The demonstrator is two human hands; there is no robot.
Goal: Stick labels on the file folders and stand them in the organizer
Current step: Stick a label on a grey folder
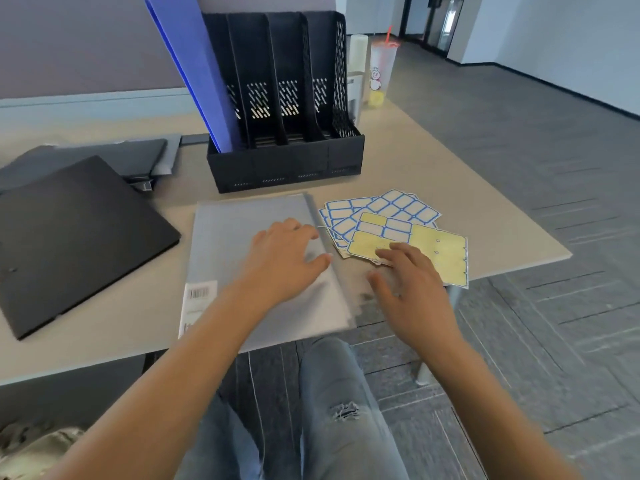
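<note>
Spread flat, the left hand (287,258) presses on the grey translucent folder (242,251) lying on the table (485,202) in front of the person. Just right of it, the right hand (408,285) reaches with loosely spread fingers to the near edge of the label sheets (398,220), fingertips touching the yellow top sheet; whether it is already lifting a label I cannot tell.

No label shows on the grey folder, so I judge its labelling not yet done. Left of it lie a black folder (76,237) and darker folders (114,157) beyond, seemingly still waiting.

Farther off stands the black organizer (284,161); a blue folder (194,71) stands upright in its leftmost slot, the other slots appear empty. One folder looks finished, with several left. A drink cup (381,71) stands to the organizer's right.
</note>
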